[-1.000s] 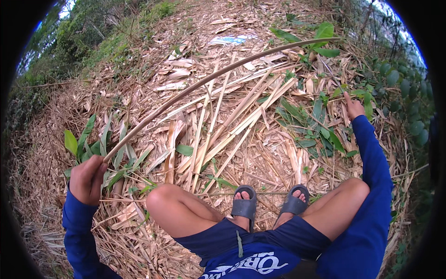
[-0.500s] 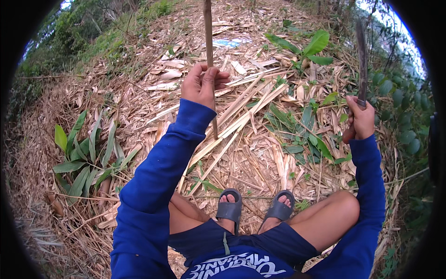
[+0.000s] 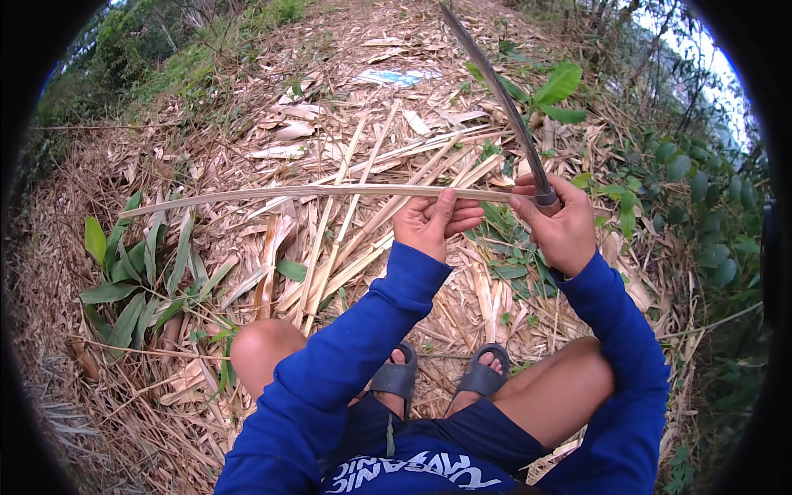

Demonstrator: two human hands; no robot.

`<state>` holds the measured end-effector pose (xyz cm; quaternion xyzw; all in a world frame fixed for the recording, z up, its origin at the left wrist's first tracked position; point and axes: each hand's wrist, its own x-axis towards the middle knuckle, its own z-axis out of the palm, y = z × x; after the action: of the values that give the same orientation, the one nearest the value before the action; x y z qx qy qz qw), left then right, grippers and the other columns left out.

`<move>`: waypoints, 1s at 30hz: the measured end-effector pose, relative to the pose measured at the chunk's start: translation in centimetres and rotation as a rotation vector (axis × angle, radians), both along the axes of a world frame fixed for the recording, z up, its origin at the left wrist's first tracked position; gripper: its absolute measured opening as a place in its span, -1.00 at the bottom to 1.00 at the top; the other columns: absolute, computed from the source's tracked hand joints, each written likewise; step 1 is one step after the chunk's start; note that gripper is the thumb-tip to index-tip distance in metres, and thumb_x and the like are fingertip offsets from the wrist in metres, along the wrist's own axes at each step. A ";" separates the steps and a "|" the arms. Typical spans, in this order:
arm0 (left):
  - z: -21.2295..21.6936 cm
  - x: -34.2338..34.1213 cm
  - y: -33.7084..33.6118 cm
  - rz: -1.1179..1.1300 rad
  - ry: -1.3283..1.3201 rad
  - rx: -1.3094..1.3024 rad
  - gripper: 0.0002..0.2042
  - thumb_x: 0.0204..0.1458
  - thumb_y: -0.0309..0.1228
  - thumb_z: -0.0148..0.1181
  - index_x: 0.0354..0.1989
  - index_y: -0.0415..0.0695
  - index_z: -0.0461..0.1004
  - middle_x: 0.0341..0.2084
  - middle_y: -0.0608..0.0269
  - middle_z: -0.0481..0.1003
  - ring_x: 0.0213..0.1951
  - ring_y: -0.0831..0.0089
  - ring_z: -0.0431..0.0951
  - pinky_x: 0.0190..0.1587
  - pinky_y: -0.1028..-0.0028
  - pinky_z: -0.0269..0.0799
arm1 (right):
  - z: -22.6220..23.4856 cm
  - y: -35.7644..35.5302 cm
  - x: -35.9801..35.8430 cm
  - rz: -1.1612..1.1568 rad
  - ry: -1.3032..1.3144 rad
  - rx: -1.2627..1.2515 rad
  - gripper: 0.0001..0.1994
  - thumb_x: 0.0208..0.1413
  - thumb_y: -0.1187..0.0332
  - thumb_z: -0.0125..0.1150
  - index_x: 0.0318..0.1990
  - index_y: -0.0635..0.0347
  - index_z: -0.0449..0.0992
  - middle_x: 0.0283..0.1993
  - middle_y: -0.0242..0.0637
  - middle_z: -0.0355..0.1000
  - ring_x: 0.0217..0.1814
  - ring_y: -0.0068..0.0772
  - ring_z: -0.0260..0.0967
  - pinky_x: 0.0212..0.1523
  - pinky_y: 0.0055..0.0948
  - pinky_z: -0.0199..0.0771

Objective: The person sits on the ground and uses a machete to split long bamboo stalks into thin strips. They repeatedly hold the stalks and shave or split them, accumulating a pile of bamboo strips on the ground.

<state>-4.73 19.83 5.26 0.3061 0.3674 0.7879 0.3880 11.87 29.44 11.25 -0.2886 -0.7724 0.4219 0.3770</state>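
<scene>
A long, pale split bamboo strip (image 3: 272,192) stretches crosswise in front of me, its far end reaching out to the left. My left hand (image 3: 431,227) pinches it between thumb and fingers, close to its right end. My right hand (image 3: 565,227) grips the handle of a machete (image 3: 502,92), whose long, slightly curved dark blade points up and to the left. The strip's right end meets this hand's thumb and fingers, just by the base of the blade; the exact contact is hidden. Beneath, loose bamboo strips (image 3: 328,285) lie crossed on the ground.
Dry husks and shavings (image 3: 247,99) cover the ground. A leafy plant (image 3: 132,285) grows at the left, another (image 3: 557,87) beyond the blade. Green shrubs (image 3: 709,181) line the right side. My sandalled feet (image 3: 396,379) are planted close below the strips.
The strip in my left hand has gone from upright to crosswise. My right hand has brought the machete inward to the left, up to the strip. Two pale strips now show across the pile's left part.
</scene>
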 end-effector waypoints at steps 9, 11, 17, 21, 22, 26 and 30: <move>4.7 0.6 -6.9 -0.206 0.876 -0.225 -0.79 0.14 -0.42 0.18 -0.13 -0.30 0.50 -0.34 0.02 0.57 -0.42 0.33 0.59 -0.30 0.49 0.52 | -1.9 3.6 1.7 0.001 0.001 -0.092 -0.77 -0.12 0.52 0.46 -0.30 0.27 0.52 -0.43 -0.41 0.52 -0.41 -0.65 0.42 -0.34 -0.59 0.43; 8.0 -1.3 -10.2 0.160 1.462 -0.012 -0.73 -0.02 -0.48 0.31 -0.12 -0.25 0.51 -0.28 0.01 0.55 -0.33 0.21 0.56 -0.22 0.39 0.47 | -2.2 4.9 3.1 -0.036 -0.039 -0.028 -0.77 -0.10 0.53 0.45 -0.28 0.28 0.51 -0.45 -0.43 0.50 -0.42 -0.65 0.41 -0.34 -0.59 0.43; 13.2 -10.6 -11.2 0.331 2.199 -0.297 -0.45 0.08 -0.18 0.20 0.22 -0.13 0.28 0.09 -0.01 0.38 0.12 0.02 0.35 0.17 0.14 0.17 | -0.5 4.9 4.8 -0.006 -0.010 -0.237 -0.72 -0.09 0.52 0.45 -0.21 0.27 0.50 -0.59 -0.51 0.37 -0.72 -0.76 0.13 -0.71 -0.62 0.10; 15.0 -13.8 -9.9 -0.297 1.766 -0.586 -0.74 0.25 -0.29 0.03 -0.01 -0.18 0.43 -0.61 0.17 0.51 -0.59 0.35 0.54 -0.49 0.39 0.44 | -0.6 5.2 5.0 0.024 0.043 -0.265 -0.71 -0.07 0.50 0.44 -0.17 0.28 0.51 -0.57 -0.50 0.38 -0.74 -0.74 0.15 -0.75 -0.65 0.07; 15.0 -13.7 -10.0 -0.345 1.668 -0.694 -0.77 0.26 -0.31 0.03 -0.04 -0.19 0.43 -0.63 0.21 0.50 -0.61 0.42 0.53 -0.52 0.42 0.43 | -0.6 5.1 4.8 -0.010 0.070 -0.234 -0.69 -0.06 0.49 0.44 -0.14 0.28 0.51 -0.57 -0.50 0.38 -0.73 -0.74 0.16 -0.75 -0.65 0.08; 16.5 -8.9 -12.2 -0.537 0.949 -1.119 -0.86 0.31 -0.38 -0.10 -0.18 -0.18 0.34 -0.65 0.28 0.49 -0.67 0.52 0.51 -0.64 0.55 0.42 | -0.6 5.1 3.9 -0.159 0.147 0.266 -0.66 0.03 0.40 0.40 -0.05 0.31 0.52 -0.54 -0.47 0.40 -0.67 -0.68 0.23 -0.65 -0.63 0.20; 13.2 -3.9 -14.7 -0.550 0.544 -0.981 -0.86 0.33 -0.35 -0.14 -0.10 -0.15 0.21 -0.48 0.09 0.54 -0.63 0.44 0.56 -0.60 0.50 0.54 | 0.5 4.3 3.7 -0.268 0.177 0.624 -0.76 0.14 0.27 0.31 -0.21 0.29 0.52 -0.63 -0.52 0.28 -0.64 -0.65 0.19 -0.59 -0.57 0.17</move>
<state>-8.59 5.14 18.49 0.3653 0.6798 0.2927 0.5645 15.56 33.77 11.78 -0.2208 -0.7837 0.1358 0.5644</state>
